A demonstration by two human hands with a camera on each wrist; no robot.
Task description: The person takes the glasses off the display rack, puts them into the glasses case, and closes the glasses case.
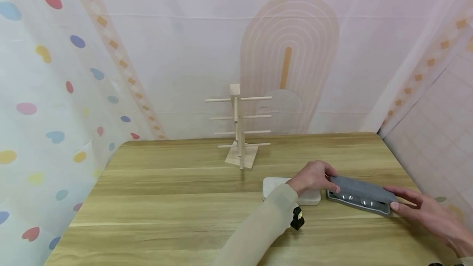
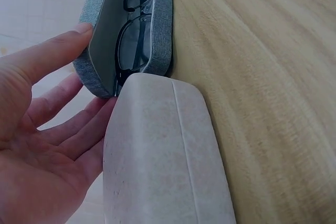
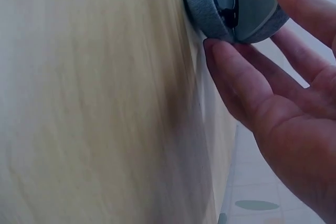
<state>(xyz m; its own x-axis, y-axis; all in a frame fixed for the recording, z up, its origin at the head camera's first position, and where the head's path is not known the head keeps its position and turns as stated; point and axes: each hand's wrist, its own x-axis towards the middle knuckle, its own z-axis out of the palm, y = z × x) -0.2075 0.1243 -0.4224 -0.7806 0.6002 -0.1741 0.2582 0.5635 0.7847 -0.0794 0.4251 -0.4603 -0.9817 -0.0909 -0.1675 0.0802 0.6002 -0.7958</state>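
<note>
A grey fabric glasses case [image 1: 360,194] lies on the wooden table [image 1: 166,200] at the right, its lid partly raised. Black-framed glasses [image 2: 128,45] lie inside it. My left hand [image 1: 312,175] rests at the case's left end with straight fingers, the thumb against the lid's edge [image 2: 86,30]. My right hand [image 1: 417,208] reaches in from the right, and its straight fingertips [image 3: 215,51] touch the case's [image 3: 210,3] right end. A closed white case [image 1: 273,186] lies right beside the grey case [image 2: 163,19], under my left wrist.
A small wooden stand [image 1: 240,134] with several horizontal pegs stands at the back middle of the table. Patterned fabric walls close in behind and on both sides. The table's right edge runs close to my right hand.
</note>
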